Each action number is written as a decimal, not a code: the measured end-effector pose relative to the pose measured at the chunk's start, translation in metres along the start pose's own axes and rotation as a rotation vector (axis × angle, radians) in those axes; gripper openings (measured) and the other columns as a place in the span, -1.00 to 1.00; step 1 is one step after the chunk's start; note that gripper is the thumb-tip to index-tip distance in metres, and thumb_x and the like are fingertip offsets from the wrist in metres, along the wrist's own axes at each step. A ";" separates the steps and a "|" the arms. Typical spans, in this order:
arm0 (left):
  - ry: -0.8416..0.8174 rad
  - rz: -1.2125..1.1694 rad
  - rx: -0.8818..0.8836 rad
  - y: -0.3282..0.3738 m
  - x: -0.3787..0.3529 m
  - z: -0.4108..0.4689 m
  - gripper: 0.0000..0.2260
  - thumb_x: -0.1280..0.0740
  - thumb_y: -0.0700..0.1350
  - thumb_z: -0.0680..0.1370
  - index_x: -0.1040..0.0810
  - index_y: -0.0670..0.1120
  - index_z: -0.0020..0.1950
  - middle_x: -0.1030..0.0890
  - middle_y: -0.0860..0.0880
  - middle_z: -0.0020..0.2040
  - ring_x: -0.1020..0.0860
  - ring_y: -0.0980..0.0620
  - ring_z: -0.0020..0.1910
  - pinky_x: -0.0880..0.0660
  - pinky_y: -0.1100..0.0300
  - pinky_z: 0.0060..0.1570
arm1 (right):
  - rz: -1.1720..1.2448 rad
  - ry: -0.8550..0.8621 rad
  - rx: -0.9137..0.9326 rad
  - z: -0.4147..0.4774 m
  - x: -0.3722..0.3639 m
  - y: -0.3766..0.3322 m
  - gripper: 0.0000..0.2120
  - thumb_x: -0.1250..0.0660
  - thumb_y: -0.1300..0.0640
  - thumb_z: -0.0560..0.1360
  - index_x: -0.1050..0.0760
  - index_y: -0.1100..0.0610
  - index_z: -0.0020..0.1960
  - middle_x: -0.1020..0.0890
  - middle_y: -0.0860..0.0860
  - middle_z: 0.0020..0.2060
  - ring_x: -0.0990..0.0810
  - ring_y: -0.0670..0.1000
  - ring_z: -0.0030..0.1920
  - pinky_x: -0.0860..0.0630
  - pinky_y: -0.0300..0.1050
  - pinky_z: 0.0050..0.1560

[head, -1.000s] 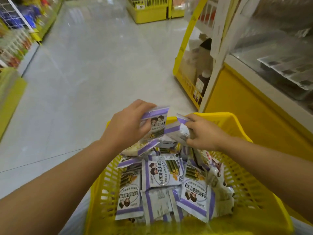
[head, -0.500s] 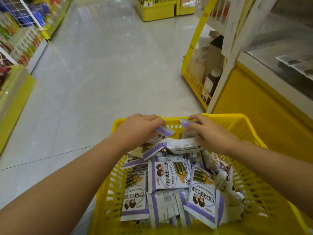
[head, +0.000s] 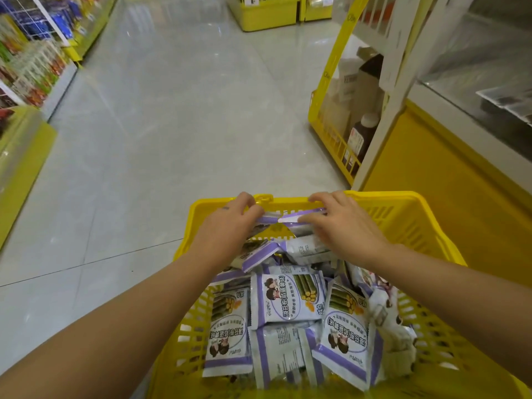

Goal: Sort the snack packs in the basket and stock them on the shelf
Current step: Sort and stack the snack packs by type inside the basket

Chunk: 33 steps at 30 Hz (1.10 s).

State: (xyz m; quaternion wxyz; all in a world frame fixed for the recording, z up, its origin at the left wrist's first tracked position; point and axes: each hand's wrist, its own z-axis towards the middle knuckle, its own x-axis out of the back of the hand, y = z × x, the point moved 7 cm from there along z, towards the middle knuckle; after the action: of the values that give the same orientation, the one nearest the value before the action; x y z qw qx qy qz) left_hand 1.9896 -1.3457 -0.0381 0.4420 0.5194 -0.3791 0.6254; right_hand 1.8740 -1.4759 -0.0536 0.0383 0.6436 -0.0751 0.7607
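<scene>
Left hand [head: 230, 226]: grip pinches purple snack pack [head: 266, 221] at basket [head: 403, 197] far rim.
Right hand [head: 342, 228]: grip holds neighbouring snack pack [head: 290, 218].

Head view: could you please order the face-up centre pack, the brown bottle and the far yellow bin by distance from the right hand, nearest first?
1. Face-up centre pack, in the basket, by the right hand.
2. Brown bottle, low shelf ahead right.
3. Far yellow bin, aisle's end.

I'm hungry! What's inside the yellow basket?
Purple-and-white snack packs fill the yellow basket, heaped loosely. The left hand and right hand hold some at the far end. Packs underneath and the basket's bottom are covered.
</scene>
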 end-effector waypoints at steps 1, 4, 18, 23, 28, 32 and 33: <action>0.021 0.007 -0.057 0.003 0.003 -0.003 -0.57 -0.59 -0.31 0.18 -0.62 -0.12 0.00 -0.58 -0.15 0.02 -0.59 -0.15 -0.27 -0.35 0.20 -0.48 | -0.032 -0.111 -0.004 -0.002 -0.010 0.001 -0.54 -0.33 0.13 0.51 -0.40 -0.12 0.37 -0.33 0.10 0.41 -0.35 0.16 0.31 -0.39 0.06 0.20; 0.048 0.050 -0.263 0.018 0.004 -0.016 -0.61 -0.62 -0.22 0.18 -0.67 -0.09 -0.03 -0.60 -0.11 -0.11 -0.58 -0.13 -0.23 -0.50 0.12 -0.29 | 0.047 -0.302 -0.067 -0.019 -0.027 0.008 -0.37 -0.25 -0.03 0.56 -0.04 -0.15 0.53 0.03 0.05 0.54 -0.22 0.13 0.44 -0.34 0.03 0.34; -0.366 0.044 -0.460 0.053 -0.060 -0.063 -0.45 -0.24 0.34 0.49 -0.42 0.06 0.37 -0.45 0.01 0.34 -0.45 -0.05 0.27 -0.29 0.03 0.24 | 0.000 -0.852 0.293 -0.072 -0.062 -0.048 -0.44 -0.30 0.09 0.42 -0.33 -0.14 0.40 -0.48 -0.09 0.31 -0.38 -0.01 0.32 -0.31 0.01 0.32; -0.402 0.126 -0.351 0.066 -0.080 -0.066 -0.26 -0.20 0.40 0.46 -0.23 -0.01 0.49 -0.32 -0.07 0.46 -0.37 -0.10 0.37 -0.15 -0.02 0.35 | -0.189 -0.897 0.305 -0.078 -0.076 -0.034 -0.34 -0.42 -0.16 0.33 -0.24 -0.24 0.36 -0.39 -0.11 0.31 -0.29 0.01 0.32 -0.17 0.06 0.36; -0.450 0.131 -0.250 0.069 -0.087 -0.058 -0.24 -0.21 0.40 0.45 -0.19 -0.03 0.49 -0.33 -0.14 0.41 -0.37 -0.14 0.34 -0.13 -0.02 0.35 | -0.224 -0.904 0.303 -0.078 -0.081 -0.029 -0.32 -0.46 -0.28 0.26 -0.30 -0.18 0.30 -0.40 -0.05 0.24 -0.28 0.05 0.27 -0.26 0.07 0.33; -0.434 0.136 -0.193 0.065 -0.086 -0.045 -0.22 -0.13 0.44 0.46 -0.20 -0.05 0.50 -0.43 -0.12 0.36 -0.41 -0.14 0.29 -0.20 -0.02 0.29 | -0.241 -0.923 0.306 -0.075 -0.079 -0.030 -0.40 -0.44 -0.28 0.30 -0.35 -0.15 0.26 -0.42 -0.05 0.23 -0.29 0.06 0.26 -0.27 0.07 0.33; -0.442 0.144 -0.188 0.065 -0.087 -0.043 -0.21 -0.14 0.45 0.44 -0.20 -0.04 0.49 -0.44 -0.11 0.36 -0.40 -0.14 0.29 -0.21 -0.02 0.28 | -0.219 -0.933 0.289 -0.075 -0.077 -0.030 -0.46 -0.43 -0.26 0.31 -0.36 -0.13 0.20 -0.45 -0.05 0.18 -0.33 0.05 0.21 -0.31 0.05 0.29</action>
State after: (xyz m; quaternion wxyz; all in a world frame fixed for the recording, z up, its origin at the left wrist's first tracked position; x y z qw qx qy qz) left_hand 1.9205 -1.3401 -0.1318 0.3490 0.5717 -0.5592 0.4886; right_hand 1.8184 -1.4311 -0.1400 -0.0094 0.9180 0.0901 0.3860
